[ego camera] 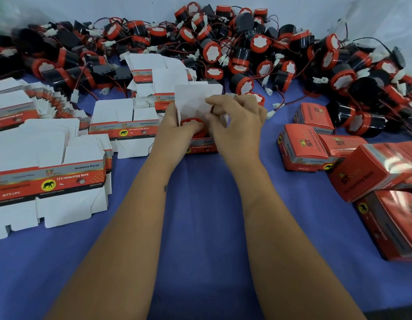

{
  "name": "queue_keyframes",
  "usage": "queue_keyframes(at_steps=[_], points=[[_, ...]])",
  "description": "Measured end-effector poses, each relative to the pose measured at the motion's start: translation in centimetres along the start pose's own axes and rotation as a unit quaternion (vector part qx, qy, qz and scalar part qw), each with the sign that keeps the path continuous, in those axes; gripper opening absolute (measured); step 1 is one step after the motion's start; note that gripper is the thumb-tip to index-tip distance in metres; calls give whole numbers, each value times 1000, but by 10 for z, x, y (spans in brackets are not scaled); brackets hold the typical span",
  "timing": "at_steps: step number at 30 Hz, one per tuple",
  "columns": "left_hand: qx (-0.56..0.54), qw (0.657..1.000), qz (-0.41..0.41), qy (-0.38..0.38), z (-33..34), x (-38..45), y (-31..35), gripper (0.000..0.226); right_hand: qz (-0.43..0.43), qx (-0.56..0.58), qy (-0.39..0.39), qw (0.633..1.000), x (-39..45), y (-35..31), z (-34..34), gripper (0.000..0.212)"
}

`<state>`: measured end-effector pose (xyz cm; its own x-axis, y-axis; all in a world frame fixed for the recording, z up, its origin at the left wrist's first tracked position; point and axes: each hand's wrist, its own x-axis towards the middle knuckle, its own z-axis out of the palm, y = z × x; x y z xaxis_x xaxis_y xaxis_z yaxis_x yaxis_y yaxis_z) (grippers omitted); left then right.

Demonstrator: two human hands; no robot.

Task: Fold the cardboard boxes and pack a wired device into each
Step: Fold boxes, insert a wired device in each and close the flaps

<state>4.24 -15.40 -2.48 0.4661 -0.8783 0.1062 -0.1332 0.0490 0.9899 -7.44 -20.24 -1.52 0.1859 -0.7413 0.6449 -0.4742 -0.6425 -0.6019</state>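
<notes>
Cardboard box (201, 147), red with printed lettering, stands open at the centre of the blue table cover (200, 227), its white lid flap (195, 98) raised behind the opening. A wired device (192, 125), red-rimmed with a white face, sits in the mouth of the box. Left hand (175, 129) grips the box's left side, fingers curled over the wall and a white side flap, thumb near the device's rim. Right hand (237, 118) reaches over the opening from the right, fingers bent, fingertips pinching at the white cardboard above the device; whether they also hold the device's wire cannot be told. Both forearms extend from the lower edge of the view and converge on the box.

Left of the hands lie flat unfolded box blanks (47, 179), white inside with red and grey printed bands, in overlapping stacks; further blanks (151, 72) lie just behind the open box. Right of the hands, well apart from them, closed red boxes (304, 146) stand and lie in a cluster, the nearest ones (382, 172) tipped at angles. Along the far edge, a large heap of loose black and red devices (246, 47) with red and black wires and white connectors spreads across the whole width, against a pale backdrop (84, 8).
</notes>
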Motion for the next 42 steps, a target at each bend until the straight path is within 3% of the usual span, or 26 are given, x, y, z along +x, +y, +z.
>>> queue_keyframes(at_steps=[4,10,14,17,21,27,32,36,39,42], points=[[40,994,36,95,5,-1,1,40,-27,-24,-4,999,-2,0,-1,31],[45,995,22,88,7,0,-1,35,-38,-48,8,998,-3,1,-2,20],[17,995,5,95,7,1,0,32,-94,-78,26,992,-4,-1,-1,5],[-17,995,1,96,9,0,2,29,-96,-58,31,993,-3,0,0,6],[-26,995,14,90,12,-1,4,36,-24,24,-10,999,-3,-5,-4,26],[-15,997,27,72,10,-1,5,50,100,200,-59,973,-4,-14,-17,25],[6,997,22,67,8,0,4,58,170,317,-14,933,0,-13,-20,22],[29,996,32,78,10,-1,3,64,207,263,14,942,5,-2,-14,39],[46,995,46,81,12,-1,2,67,190,157,-48,968,4,7,-7,52],[54,994,55,79,12,0,0,70,153,53,-104,981,4,14,0,48]])
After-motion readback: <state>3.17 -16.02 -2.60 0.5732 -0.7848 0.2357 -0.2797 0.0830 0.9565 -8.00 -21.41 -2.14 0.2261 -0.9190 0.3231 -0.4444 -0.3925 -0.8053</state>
